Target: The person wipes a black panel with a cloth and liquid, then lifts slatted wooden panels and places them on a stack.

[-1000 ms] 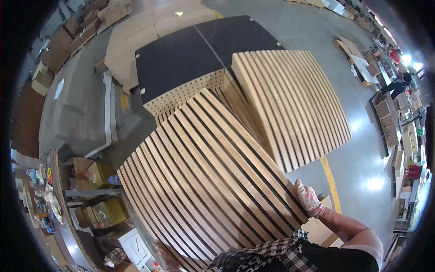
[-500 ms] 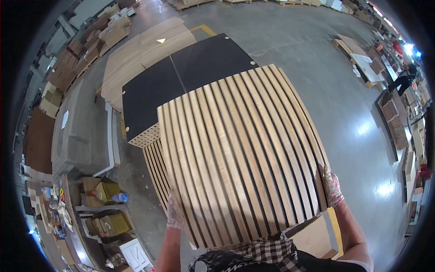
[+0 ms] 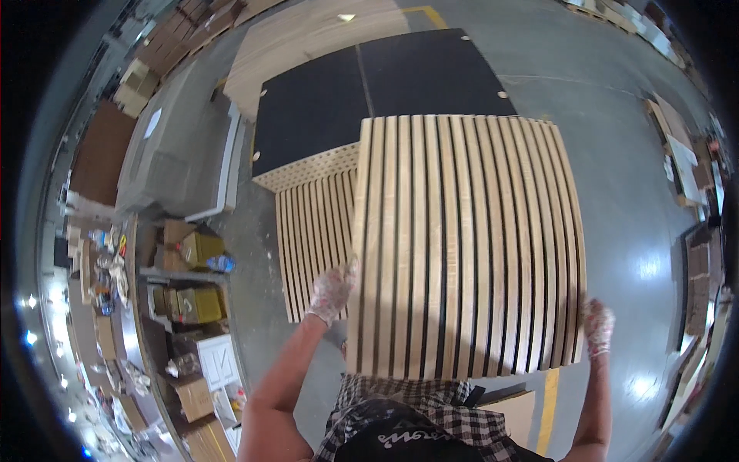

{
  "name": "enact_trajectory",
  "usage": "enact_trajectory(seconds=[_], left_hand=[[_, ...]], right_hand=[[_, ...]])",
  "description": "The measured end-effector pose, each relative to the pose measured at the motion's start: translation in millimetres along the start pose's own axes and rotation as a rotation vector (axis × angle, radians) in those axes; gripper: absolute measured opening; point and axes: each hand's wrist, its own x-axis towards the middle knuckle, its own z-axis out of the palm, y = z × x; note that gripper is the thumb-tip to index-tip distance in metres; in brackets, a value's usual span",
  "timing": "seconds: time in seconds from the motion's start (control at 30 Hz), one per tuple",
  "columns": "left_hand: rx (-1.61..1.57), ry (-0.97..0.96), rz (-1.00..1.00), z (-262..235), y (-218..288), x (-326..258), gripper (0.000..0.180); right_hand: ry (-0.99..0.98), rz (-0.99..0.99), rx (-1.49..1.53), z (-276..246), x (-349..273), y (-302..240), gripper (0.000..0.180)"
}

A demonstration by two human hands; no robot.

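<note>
Between both hands I hold a slatted wooden panel [image 3: 462,246] with light strips and dark grooves, raised in front of my body. My left hand [image 3: 335,292], in a white glove with reddish spots, is closed at the panel's left edge; some fingertips are hidden by it. Along the right edge my right hand [image 3: 599,327], gloved alike, grips the side, its fingers partly out of sight. Behind and below, to the left, lies another slatted panel [image 3: 315,231]. It adjoins a stack with a black top [image 3: 308,108] and a front side full of small holes, partly covered by the held panel.
Light wooden boards [image 3: 300,35] lie beyond the black stack. A wrapped grey stack [image 3: 165,146] stands at left. Nearer is a shelf unit [image 3: 185,273] with yellow containers [image 3: 202,304]. Along the right side are pallets with flat boards [image 3: 681,158] and cardboard [image 3: 699,289].
The held panel has turned straighter and shifted right in view, uncovering more of the lower slatted panel. My left hand has come up along its edge. The surroundings have swung as my head turned.
</note>
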Motion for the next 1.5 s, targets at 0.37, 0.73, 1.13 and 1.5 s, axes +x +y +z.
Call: enact_trajectory(seconds=[0.37, 0.73, 1.13, 1.5], left_hand=[[-1.077, 0.324, -0.135, 70, -98, -116, 0.022], [-1.826, 0.298, -0.796, 262, -157, -197, 0.03], [-2.019, 0.65, -1.089, 381, -145, -82, 0.027], [-1.933, 0.781, -1.287, 349, -181, -35, 0.043]], right_hand=[[0.191, -0.756, 0.397, 10, -68, -197, 0.018], [-0.665, -1.142, 0.206, 218, -255, -410, 0.018], [-0.818, -0.792, 0.058, 426, -180, -473, 0.022], [-0.385, -1.466, -0.358, 479, -214, -562, 0.035]])
